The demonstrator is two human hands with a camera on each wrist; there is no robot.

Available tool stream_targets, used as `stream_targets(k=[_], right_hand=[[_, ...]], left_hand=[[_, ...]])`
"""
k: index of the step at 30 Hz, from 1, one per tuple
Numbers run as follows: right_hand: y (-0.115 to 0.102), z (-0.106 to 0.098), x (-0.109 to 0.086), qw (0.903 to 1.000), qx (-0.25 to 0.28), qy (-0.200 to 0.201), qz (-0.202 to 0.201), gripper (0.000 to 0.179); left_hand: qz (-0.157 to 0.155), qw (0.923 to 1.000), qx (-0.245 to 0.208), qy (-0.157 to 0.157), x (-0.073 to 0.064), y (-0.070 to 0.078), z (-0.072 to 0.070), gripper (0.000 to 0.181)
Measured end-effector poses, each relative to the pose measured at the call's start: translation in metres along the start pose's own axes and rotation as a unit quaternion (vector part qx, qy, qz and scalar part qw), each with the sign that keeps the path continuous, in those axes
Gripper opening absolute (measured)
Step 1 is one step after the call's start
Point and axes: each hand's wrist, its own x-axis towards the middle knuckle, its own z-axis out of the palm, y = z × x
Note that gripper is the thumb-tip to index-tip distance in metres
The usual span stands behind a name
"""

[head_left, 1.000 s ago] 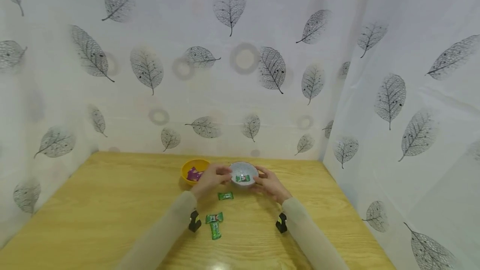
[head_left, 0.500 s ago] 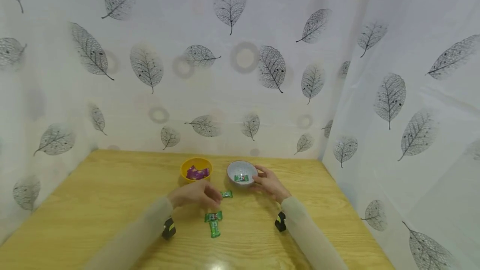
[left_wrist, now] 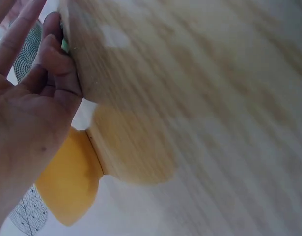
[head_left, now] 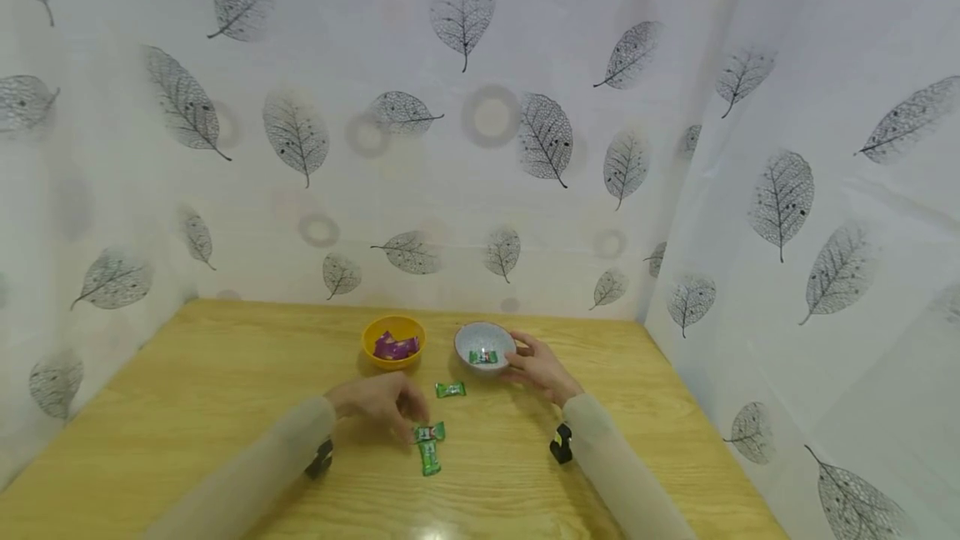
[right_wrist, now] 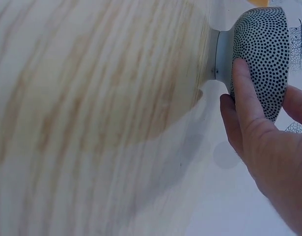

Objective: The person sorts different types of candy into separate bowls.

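Note:
My left hand (head_left: 381,403) is low over the table, its fingertips right at the left end of a green-wrapped candy (head_left: 431,432). A second green candy (head_left: 430,458) lies just below, its top end against the first. In the left wrist view a sliver of green shows behind the bent fingers (left_wrist: 57,61). My right hand (head_left: 542,369) holds the right side of a small dotted bowl (right_wrist: 261,54), fingers on its outer wall and thumb at the rim. One green candy (head_left: 483,357) lies inside that bowl. Another green candy (head_left: 450,390) lies on the table in front of it.
A yellow bowl (head_left: 393,363) with purple-wrapped candies (head_left: 395,347) stands left of the dotted bowl. The wooden table (head_left: 247,373) ends at a leaf-printed curtain (head_left: 450,190) at the back and right.
My left hand has left the dotted bowl's left side and come left and nearer, down to the green candies. My right hand stays at the bowl, which shifted slightly left early on.

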Motion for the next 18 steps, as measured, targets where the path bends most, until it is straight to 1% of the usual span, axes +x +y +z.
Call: stream_targets(k=[3, 6, 9, 14, 18], right_hand=[[0.001, 0.001, 0.002, 1.0000, -0.003, -0.001, 0.001, 0.060], [0.001, 0.000, 0.002, 1.0000, -0.003, 0.003, -0.001, 0.060], [0.001, -0.001, 0.003, 1.0000, -0.002, 0.004, -0.001, 0.060], [0.001, 0.000, 0.001, 1.0000, -0.006, 0.003, 0.002, 0.060], [0.000, 0.001, 0.000, 0.9999, -0.013, -0.003, -0.001, 0.059]], left_hand=[[-0.006, 0.9999, 0.014, 0.000, 0.001, -0.001, 0.003, 0.026], [-0.004, 0.9995, 0.032, 0.000, 0.003, 0.002, 0.005, 0.026], [-0.010, 0.9992, 0.039, 0.004, 0.004, 0.006, 0.007, 0.024], [-0.032, 0.9984, 0.044, 0.013, 0.005, 0.009, 0.009, 0.017], [-0.039, 0.9981, 0.042, 0.022, 0.005, 0.007, 0.007, 0.011]])
